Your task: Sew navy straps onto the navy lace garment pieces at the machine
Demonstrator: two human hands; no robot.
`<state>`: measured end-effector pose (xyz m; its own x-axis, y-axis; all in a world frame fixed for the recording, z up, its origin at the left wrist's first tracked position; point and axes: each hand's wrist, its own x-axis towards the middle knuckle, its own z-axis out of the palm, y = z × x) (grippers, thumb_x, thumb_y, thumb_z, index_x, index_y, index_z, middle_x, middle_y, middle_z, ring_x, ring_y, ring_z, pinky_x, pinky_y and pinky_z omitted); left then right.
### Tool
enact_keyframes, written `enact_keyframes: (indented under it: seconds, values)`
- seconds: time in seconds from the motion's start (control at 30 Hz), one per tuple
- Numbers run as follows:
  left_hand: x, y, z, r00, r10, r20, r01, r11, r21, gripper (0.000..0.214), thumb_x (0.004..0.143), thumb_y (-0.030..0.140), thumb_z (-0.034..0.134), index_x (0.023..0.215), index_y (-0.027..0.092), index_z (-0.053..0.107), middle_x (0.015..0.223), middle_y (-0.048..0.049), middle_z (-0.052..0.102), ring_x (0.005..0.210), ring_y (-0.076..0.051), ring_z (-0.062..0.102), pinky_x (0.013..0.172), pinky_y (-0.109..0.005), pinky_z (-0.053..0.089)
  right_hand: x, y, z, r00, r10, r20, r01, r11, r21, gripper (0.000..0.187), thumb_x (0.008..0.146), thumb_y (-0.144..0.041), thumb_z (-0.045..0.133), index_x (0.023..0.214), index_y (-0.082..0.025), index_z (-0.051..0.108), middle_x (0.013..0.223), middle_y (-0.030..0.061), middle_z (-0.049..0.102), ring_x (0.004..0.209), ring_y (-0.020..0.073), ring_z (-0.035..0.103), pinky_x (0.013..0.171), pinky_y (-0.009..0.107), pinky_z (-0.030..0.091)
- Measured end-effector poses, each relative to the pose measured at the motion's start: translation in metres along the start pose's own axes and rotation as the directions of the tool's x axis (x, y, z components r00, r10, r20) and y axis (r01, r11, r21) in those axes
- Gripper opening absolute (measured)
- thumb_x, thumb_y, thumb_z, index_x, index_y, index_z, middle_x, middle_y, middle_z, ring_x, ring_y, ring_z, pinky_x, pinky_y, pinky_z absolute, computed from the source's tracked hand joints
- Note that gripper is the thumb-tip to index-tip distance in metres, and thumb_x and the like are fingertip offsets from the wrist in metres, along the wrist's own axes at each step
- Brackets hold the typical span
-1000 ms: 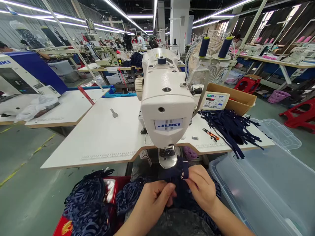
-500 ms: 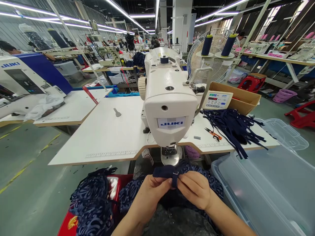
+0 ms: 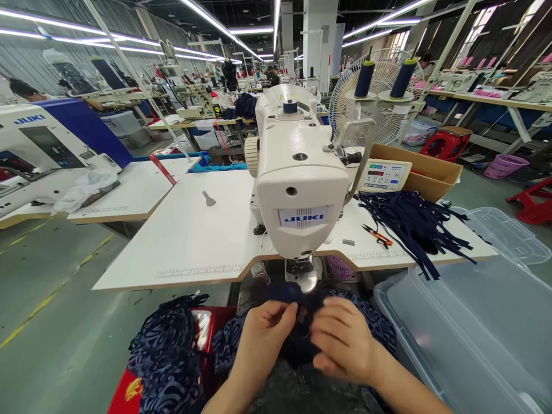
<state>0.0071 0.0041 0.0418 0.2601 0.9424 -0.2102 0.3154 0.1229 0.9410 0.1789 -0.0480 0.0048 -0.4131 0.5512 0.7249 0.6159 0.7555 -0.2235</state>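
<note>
My left hand pinches a dark navy strap between thumb and forefinger, just in front of the sewing machine. My right hand is a little to the right of it, slightly blurred, fingers loosely curled and thumb apart, with nothing visible in it. Below both hands a navy patterned garment lies across the lap; the hands partly cover it. The machine's rounded metal arm end sits just beyond the strap.
Orange-handled thread snips and a heap of navy straps lie on the white tabletop. A clear plastic bin stands at right. Patterned navy pieces rest on a red stool at left.
My right hand has come off the strap and moved slightly right, its fingers loosening. The small ring on the strap, visible before, no longer shows clearly. My left hand keeps its pinch.
</note>
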Motion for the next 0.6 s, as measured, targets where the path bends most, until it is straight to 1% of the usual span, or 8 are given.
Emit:
enact_keyframes:
  seconds: [0.07,0.13,0.2,0.27,0.37,0.47,0.5,0.6]
  values:
    - [0.0,0.001,-0.002,1.0,-0.029,-0.006,0.029,0.998,-0.057,0.026,0.075,0.038,0.065,0.063,0.016,0.07,0.067,-0.0038,0.071,0.068,-0.019,0.062,0.063,-0.024,0.045,-0.004,-0.005,0.002,0.999,-0.013,0.037,0.007,0.988,0.153,0.043,0.099,-0.04,0.038,0.071,-0.018,0.062,0.056,0.0012,0.062,0.053,0.0131,0.057,0.063,0.029,0.047]
    - [0.0,0.0,-0.002,0.999,-0.036,0.038,0.041,0.99,-0.134,0.025,0.078,0.038,0.064,0.067,0.016,0.07,0.07,-0.0046,0.073,0.071,-0.019,0.064,0.067,-0.024,0.047,-0.006,-0.003,-0.002,0.993,0.117,-0.033,-0.102,0.948,0.302,0.045,0.1,-0.039,0.034,0.069,-0.02,0.06,0.053,-0.0006,0.059,0.049,0.0119,0.054,0.057,0.026,0.044]
    - [-0.001,0.0,-0.002,0.992,-0.021,0.126,0.045,0.981,-0.19,0.026,0.081,0.037,0.062,0.068,0.015,0.069,0.07,-0.0047,0.073,0.068,-0.017,0.063,0.067,-0.023,0.047,-0.005,0.005,-0.011,0.904,0.417,-0.097,-0.345,0.843,0.412,0.041,0.1,-0.038,0.033,0.076,-0.02,0.061,0.06,0.0005,0.061,0.058,0.0135,0.058,0.061,0.026,0.045]
    - [-0.003,0.002,0.0,0.972,-0.005,0.237,0.063,0.969,-0.239,0.027,0.082,0.037,0.061,0.068,0.015,0.068,0.068,-0.0046,0.071,0.064,-0.014,0.062,0.064,-0.023,0.047,0.0,0.012,-0.019,0.786,0.617,0.041,-0.559,0.681,0.472,0.037,0.096,-0.05,0.041,0.09,-0.02,0.062,0.076,0.0033,0.064,0.071,0.0161,0.06,0.068,0.027,0.046]
    - [-0.008,0.01,0.001,0.922,0.0,0.386,0.115,0.954,-0.276,0.028,0.082,0.038,0.061,0.071,0.013,0.068,0.065,-0.0036,0.067,0.056,-0.012,0.058,0.058,-0.022,0.046,0.01,0.016,-0.02,0.75,0.518,0.412,-0.649,0.453,0.612,0.063,0.078,-0.075,0.045,0.1,-0.018,0.062,0.087,0.0051,0.063,0.079,0.0193,0.06,0.072,0.029,0.047]
    - [-0.01,0.014,0.002,0.913,-0.007,0.409,0.113,0.966,-0.234,0.028,0.082,0.038,0.061,0.07,0.013,0.066,0.063,-0.0022,0.065,0.052,-0.011,0.055,0.055,-0.021,0.044,0.013,0.011,-0.009,0.727,0.42,0.544,-0.654,0.179,0.735,0.069,0.072,-0.077,0.049,0.102,-0.016,0.06,0.078,0.0009,0.058,0.071,0.0168,0.059,0.064,0.027,0.047]
    - [-0.01,0.014,0.003,0.928,-0.015,0.372,0.099,0.973,-0.207,0.028,0.081,0.037,0.061,0.067,0.014,0.065,0.06,-0.0012,0.063,0.051,-0.011,0.055,0.054,-0.021,0.043,0.012,0.01,-0.006,0.711,0.46,0.532,-0.653,0.152,0.742,0.064,0.073,-0.073,0.055,0.103,-0.017,0.06,0.08,0.0008,0.057,0.072,0.0165,0.059,0.065,0.026,0.047]
    - [-0.008,0.011,0.005,0.964,-0.05,0.262,0.083,0.989,-0.119,0.027,0.081,0.034,0.059,0.062,0.015,0.06,0.056,0.0004,0.06,0.052,-0.011,0.054,0.052,-0.02,0.041,0.01,0.009,-0.002,0.631,0.647,0.428,-0.697,0.232,0.678,0.04,0.077,-0.052,0.069,0.098,-0.019,0.062,0.088,0.0009,0.055,0.08,0.0157,0.056,0.071,0.026,0.046]
